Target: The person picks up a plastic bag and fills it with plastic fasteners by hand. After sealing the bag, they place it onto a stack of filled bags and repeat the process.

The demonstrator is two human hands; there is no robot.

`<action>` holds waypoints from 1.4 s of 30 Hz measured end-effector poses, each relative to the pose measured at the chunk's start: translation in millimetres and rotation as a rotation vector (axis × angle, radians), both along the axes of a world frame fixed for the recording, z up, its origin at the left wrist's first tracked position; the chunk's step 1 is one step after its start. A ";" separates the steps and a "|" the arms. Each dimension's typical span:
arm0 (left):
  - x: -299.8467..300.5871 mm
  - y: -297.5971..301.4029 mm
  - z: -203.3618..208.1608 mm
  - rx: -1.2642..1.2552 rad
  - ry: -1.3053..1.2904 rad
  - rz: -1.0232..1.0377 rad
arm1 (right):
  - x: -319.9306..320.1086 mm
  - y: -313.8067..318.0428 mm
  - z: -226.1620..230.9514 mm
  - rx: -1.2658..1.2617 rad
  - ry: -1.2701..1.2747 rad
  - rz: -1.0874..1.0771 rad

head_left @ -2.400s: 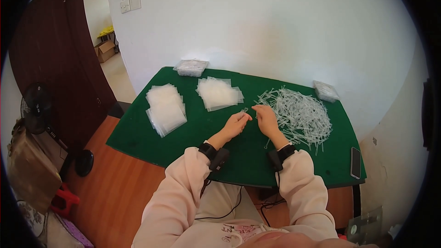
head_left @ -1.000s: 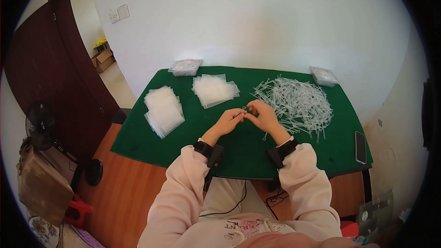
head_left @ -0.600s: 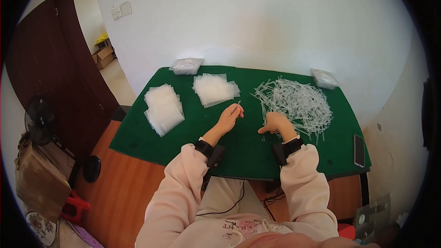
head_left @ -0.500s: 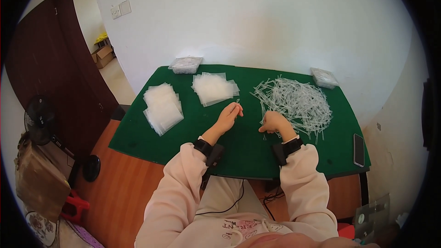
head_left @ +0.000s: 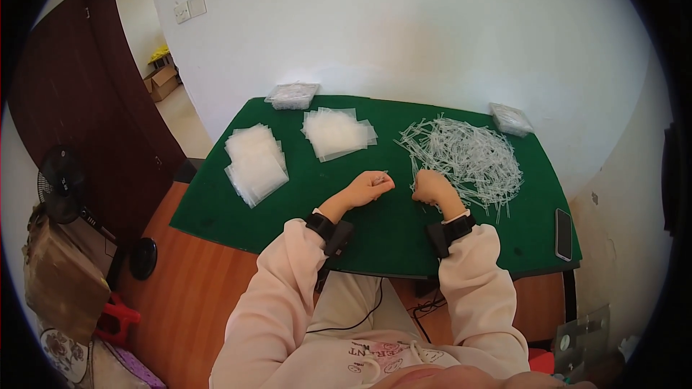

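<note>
A heap of thin clear plastic sticks with small looped ends (head_left: 468,158) lies on the right half of the green-covered table (head_left: 339,245). My left hand (head_left: 366,189) is over the middle of the table, its fingers closed, with a bit of a clear looped stick showing at the fingertips. At the heap's near left edge is my right hand (head_left: 435,189), fingers curled in and pointing down; whatever they pinch is hidden. Beyond my left hand a spread of clear flat plastic bags (head_left: 337,134) rests on the cloth. Another overlapping stack of bags (head_left: 256,166) lies farther left.
Filled clear packs stand at the far edge, one pack (head_left: 293,95) at the left and another pack (head_left: 511,119) at the right. A phone (head_left: 563,235) lies near the right edge. A black fan (head_left: 63,180) stands left of the table, before a dark door (head_left: 79,101).
My left hand has moved right and slightly nearer, towards my right hand, its fingers now turned rightward. My right hand has stayed by the heap, shifting only slightly.
</note>
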State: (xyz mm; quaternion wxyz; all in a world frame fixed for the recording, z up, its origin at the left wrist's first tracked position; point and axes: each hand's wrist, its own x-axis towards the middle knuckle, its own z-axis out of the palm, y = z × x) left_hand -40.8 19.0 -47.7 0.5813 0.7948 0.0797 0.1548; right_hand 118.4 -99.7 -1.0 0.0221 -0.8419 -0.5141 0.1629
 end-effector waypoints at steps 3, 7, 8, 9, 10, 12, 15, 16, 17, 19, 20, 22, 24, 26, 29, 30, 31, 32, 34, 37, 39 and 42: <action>-3.0 7.8 0.4 -0.137 0.002 0.043 | 2.8 2.0 -5.7 0.100 -0.035 0.009; -0.6 6.6 4.8 -0.195 -0.093 0.235 | 4.0 5.2 -9.2 0.354 0.170 -0.001; 0.2 5.4 5.6 -0.188 -0.141 0.321 | 3.7 6.6 -10.3 0.457 0.282 -0.007; 0.6 4.2 6.3 -0.188 -0.140 0.322 | 1.1 8.7 -13.1 0.457 0.283 -0.006; 1.5 2.6 6.9 -0.185 -0.171 0.333 | -3.6 10.6 -17.7 0.540 0.302 0.082; 1.6 2.0 5.6 -0.177 -0.232 0.357 | -15.3 13.8 -25.3 0.708 0.341 0.263; 3.4 7.4 -0.1 -0.095 -0.278 0.315 | -24.7 15.2 -30.4 0.744 0.433 0.273; 3.6 9.6 -2.4 -0.055 -0.301 0.295 | -27.0 16.2 -31.0 0.761 0.479 0.278; 3.2 11.7 -4.9 -0.054 -0.301 0.297 | -29.0 17.6 -31.3 0.761 0.480 0.280; 2.4 13.7 -6.2 -0.086 -0.294 0.356 | -31.2 19.3 -32.6 0.811 0.514 0.288; 2.2 13.5 -4.9 -0.102 -0.291 0.384 | -31.0 19.5 -33.5 0.836 0.531 0.290; 1.5 13.9 -2.0 -0.112 -0.302 0.431 | -27.4 19.6 -35.1 0.825 0.530 0.282; -0.3 16.0 0.1 -0.127 -0.324 0.529 | -21.8 20.6 -37.3 0.804 0.531 0.269; -2.3 20.9 0.3 -0.175 -0.319 0.531 | -13.2 25.0 -43.2 0.878 0.531 0.219; -1.6 25.7 -2.9 -0.271 -0.313 0.530 | -0.1 27.8 -47.9 1.022 0.523 0.117; -1.3 26.6 -4.6 -0.248 -0.286 0.549 | 1.9 27.7 -46.4 1.035 0.551 0.069; -0.5 27.3 -6.0 -0.225 -0.259 0.566 | 3.7 27.3 -45.0 1.048 0.578 0.020; 0.6 27.8 -7.2 -0.201 -0.233 0.583 | 4.9 26.7 -44.0 1.061 0.604 -0.029; -2.7 35.3 -8.0 -0.078 -0.283 0.618 | -0.2 24.1 -38.5 1.096 0.422 0.131; -8.5 36.6 -3.8 0.167 -0.375 0.675 | -16.2 16.0 -24.8 1.135 0.048 0.435; -7.4 21.0 1.5 0.426 -0.364 0.429 | -26.1 10.1 -16.0 1.066 -0.010 0.501; -9.4 3.1 16.2 0.530 -0.269 0.240 | -27.4 7.6 -13.0 1.047 -0.025 0.518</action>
